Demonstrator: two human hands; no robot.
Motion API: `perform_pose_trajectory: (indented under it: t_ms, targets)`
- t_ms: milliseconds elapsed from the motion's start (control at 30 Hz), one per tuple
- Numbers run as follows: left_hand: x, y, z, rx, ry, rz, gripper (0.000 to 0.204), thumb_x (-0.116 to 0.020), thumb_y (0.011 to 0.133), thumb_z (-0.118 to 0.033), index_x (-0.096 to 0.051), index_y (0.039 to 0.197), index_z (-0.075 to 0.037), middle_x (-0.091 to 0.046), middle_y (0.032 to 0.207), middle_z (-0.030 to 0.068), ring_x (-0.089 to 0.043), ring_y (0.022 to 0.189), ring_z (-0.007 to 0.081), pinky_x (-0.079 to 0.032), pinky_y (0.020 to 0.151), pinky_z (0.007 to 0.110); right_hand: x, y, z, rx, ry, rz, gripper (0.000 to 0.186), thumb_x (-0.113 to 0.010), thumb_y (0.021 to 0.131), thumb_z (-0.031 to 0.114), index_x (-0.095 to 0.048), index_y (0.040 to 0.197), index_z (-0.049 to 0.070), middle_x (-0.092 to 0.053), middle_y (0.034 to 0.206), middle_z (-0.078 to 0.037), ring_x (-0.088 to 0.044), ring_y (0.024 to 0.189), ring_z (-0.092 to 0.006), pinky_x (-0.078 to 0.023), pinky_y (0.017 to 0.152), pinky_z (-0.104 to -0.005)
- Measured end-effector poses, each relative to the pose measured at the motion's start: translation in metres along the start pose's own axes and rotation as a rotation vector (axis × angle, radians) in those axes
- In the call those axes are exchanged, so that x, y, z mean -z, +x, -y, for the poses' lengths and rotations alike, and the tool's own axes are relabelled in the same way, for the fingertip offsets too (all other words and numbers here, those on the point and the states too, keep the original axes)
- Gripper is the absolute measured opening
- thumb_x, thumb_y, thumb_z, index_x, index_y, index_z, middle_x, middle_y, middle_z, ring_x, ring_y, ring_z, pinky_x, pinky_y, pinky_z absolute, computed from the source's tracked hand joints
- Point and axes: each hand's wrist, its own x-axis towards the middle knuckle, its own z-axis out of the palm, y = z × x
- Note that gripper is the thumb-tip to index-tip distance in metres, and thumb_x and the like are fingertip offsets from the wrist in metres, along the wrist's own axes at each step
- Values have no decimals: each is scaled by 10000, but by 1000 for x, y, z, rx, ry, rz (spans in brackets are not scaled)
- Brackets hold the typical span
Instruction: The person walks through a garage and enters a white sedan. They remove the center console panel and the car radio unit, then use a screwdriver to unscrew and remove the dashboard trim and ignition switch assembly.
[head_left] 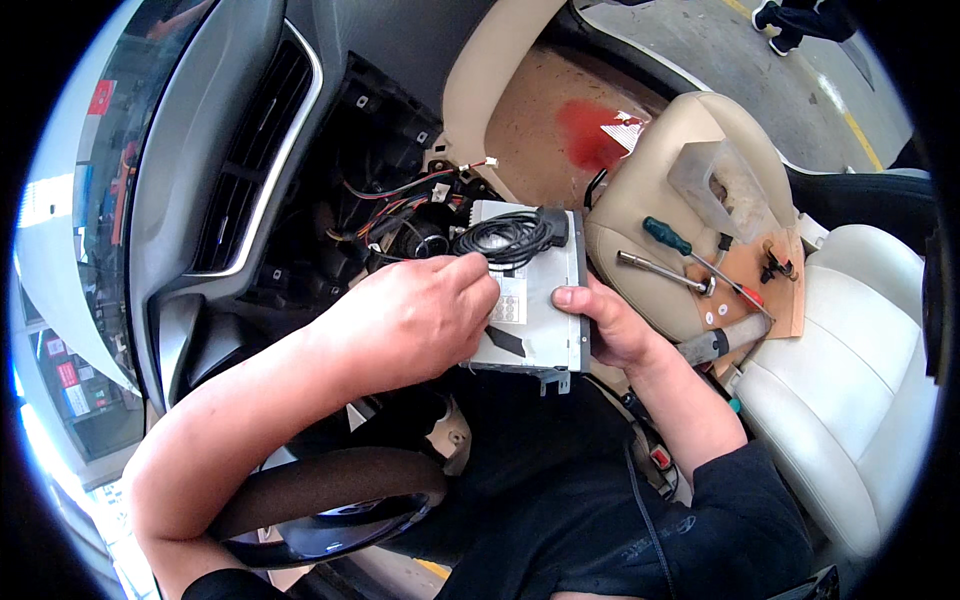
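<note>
A silver metal car stereo unit (530,345) with a pale label is held up in front of the dashboard opening. On its top face lies a coiled black cable (505,238) with a black plug at its right end. My left hand (415,310) reaches over the unit, its fingers closed in a pinch at the near edge of the coil; the fingertips are partly hidden. My right hand (618,325) grips the unit's right side, thumb on top and the other fingers mostly out of sight. A strip of black tape (506,342) sticks to the unit near my left hand.
Loose wires with connectors (400,205) hang from the open dashboard. On the beige seat lie a green-handled screwdriver (665,235), a socket wrench (665,272), a clear plastic tray (705,175) and a cardboard piece (790,310). The steering wheel (320,490) is below my left forearm.
</note>
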Motion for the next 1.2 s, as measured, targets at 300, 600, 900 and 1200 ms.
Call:
perform_pose_trajectory:
  t_ms: [300, 600, 900, 1200]
  targets:
    - [-5, 3, -1, 225, -213, -14, 143, -724, 930, -115, -649, 1008, -23, -651, 1007, 157, -698, 944, 368, -587, 815, 459, -5, -1, 0, 50, -37, -28, 936, -772, 914, 377, -300, 1648, 40, -556, 1521, -197, -610, 1363, -304, -514, 1150, -446]
    - [13, 5, 2, -118, -248, 68, 229, -825, 899, -206, -759, 1076, -76, -683, 1091, 82, -683, 1048, 308, -549, 974, 439, -6, -1, 4, 34, 17, -8, 967, -779, 896, 394, -292, 1652, 39, -542, 1534, -197, -588, 1389, -300, -493, 1172, -454]
    - [6, 6, 5, -193, -169, 55, 136, -798, 877, -157, -729, 962, -77, -677, 1016, 64, -678, 971, 285, -550, 917, 434, -8, -1, 4, 43, -30, -13, 999, -785, 890, 375, -257, 1674, 53, -515, 1558, -202, -563, 1414, -308, -472, 1195, -454]
    - [-13, 4, -2, -171, 15, -99, 164, -777, 886, -150, -658, 958, -64, -637, 949, 79, -672, 898, 284, -572, 795, 412, -8, 2, -2, 80, -48, -18, 989, -789, 897, 355, -256, 1672, 50, -516, 1550, -191, -560, 1405, -295, -477, 1180, -447]
